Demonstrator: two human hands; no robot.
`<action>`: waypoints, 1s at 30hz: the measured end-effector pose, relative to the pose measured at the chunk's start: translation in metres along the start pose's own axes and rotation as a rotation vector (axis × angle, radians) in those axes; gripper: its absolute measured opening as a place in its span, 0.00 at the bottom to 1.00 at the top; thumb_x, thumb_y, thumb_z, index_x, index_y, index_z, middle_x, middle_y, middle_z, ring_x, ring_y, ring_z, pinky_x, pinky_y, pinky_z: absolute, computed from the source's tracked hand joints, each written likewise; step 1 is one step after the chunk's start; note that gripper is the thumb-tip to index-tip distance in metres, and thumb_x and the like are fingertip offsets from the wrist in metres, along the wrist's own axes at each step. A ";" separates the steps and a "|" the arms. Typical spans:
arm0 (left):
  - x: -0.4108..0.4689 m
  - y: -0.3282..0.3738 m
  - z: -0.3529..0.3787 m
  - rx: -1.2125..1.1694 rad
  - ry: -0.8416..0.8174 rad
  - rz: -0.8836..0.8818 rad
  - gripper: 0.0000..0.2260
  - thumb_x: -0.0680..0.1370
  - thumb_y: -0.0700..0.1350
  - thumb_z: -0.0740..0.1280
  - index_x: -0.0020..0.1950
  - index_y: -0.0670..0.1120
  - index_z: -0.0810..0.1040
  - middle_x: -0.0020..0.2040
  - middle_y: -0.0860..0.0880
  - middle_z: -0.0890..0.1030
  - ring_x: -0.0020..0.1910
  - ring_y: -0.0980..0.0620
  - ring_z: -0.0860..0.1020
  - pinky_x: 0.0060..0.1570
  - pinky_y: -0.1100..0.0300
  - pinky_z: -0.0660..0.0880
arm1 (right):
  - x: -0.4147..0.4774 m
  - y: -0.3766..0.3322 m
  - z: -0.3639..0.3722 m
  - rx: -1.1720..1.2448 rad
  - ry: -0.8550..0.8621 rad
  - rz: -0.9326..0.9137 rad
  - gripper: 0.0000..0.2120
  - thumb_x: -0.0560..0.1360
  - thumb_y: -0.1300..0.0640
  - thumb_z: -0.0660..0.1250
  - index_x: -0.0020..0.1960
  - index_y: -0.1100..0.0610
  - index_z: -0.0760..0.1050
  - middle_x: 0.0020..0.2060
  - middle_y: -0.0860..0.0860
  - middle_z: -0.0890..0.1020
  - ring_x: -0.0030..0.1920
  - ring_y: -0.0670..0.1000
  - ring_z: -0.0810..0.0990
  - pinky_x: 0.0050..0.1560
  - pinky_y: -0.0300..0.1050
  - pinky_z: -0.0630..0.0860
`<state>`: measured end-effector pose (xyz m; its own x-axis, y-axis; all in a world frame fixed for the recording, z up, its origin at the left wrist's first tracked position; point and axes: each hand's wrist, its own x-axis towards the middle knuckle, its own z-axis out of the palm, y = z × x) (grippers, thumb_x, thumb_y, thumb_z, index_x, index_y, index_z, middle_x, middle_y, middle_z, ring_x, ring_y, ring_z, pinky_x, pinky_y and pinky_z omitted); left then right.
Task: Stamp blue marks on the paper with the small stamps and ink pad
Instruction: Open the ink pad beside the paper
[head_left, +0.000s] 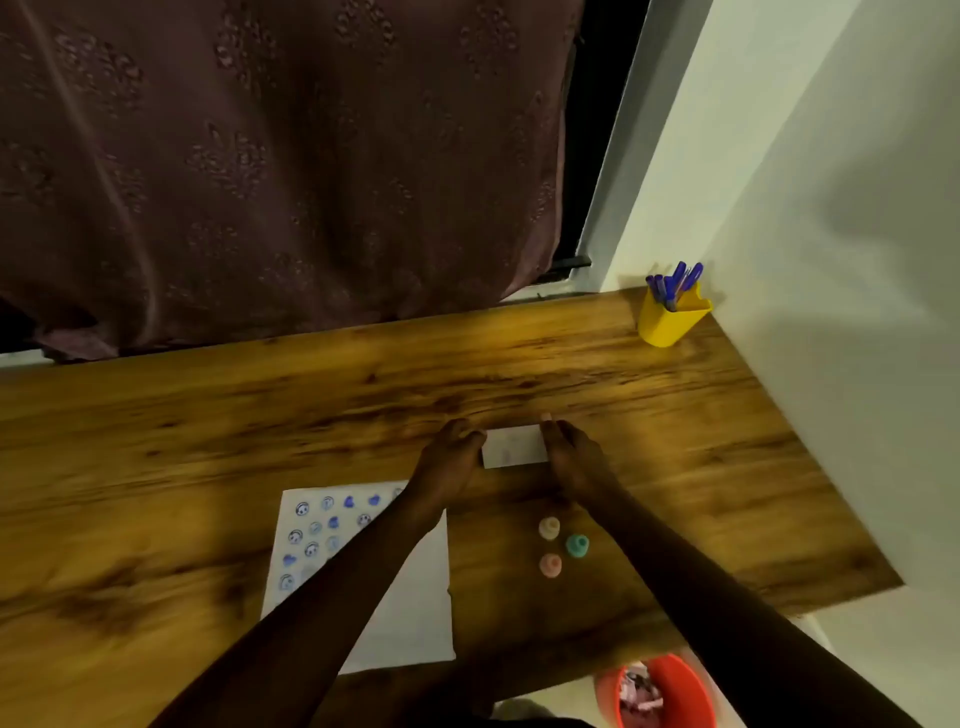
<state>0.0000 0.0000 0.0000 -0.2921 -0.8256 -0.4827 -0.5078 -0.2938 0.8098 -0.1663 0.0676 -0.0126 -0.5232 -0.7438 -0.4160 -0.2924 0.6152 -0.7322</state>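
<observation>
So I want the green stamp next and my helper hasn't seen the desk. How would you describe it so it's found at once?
Start at the white paper with blue marks on the wooden desk. Just right of it stand three small stamps in a cluster. The green stamp is the rightmost, the only teal one; the cream stamp and pink stamp are pale.

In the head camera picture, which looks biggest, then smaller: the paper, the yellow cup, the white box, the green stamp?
1. paper
2. yellow cup, though it stands farther away
3. white box, nearly alike
4. green stamp
</observation>
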 end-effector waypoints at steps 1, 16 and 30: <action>0.000 0.001 0.001 -0.018 -0.004 0.002 0.15 0.85 0.47 0.62 0.71 0.47 0.75 0.69 0.38 0.77 0.66 0.35 0.77 0.63 0.44 0.76 | 0.000 -0.001 0.000 -0.008 -0.003 0.005 0.29 0.82 0.33 0.52 0.71 0.51 0.73 0.68 0.56 0.78 0.66 0.58 0.76 0.58 0.50 0.71; -0.024 0.011 -0.024 -0.321 0.004 -0.074 0.08 0.84 0.42 0.63 0.48 0.50 0.78 0.58 0.35 0.79 0.56 0.37 0.79 0.55 0.45 0.76 | -0.014 -0.026 0.011 0.097 -0.005 -0.071 0.26 0.82 0.36 0.57 0.72 0.51 0.74 0.66 0.54 0.80 0.64 0.57 0.79 0.58 0.50 0.75; -0.098 -0.058 -0.175 -0.478 0.255 -0.023 0.21 0.83 0.40 0.64 0.41 0.64 0.86 0.42 0.55 0.88 0.39 0.59 0.87 0.35 0.64 0.80 | -0.097 -0.120 0.129 0.095 -0.214 -0.433 0.11 0.84 0.50 0.63 0.59 0.54 0.80 0.52 0.50 0.82 0.47 0.41 0.78 0.51 0.41 0.71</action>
<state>0.2000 0.0138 0.0585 -0.0486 -0.8897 -0.4540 -0.0687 -0.4505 0.8901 0.0225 0.0325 0.0461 -0.1907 -0.9690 -0.1568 -0.3675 0.2186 -0.9040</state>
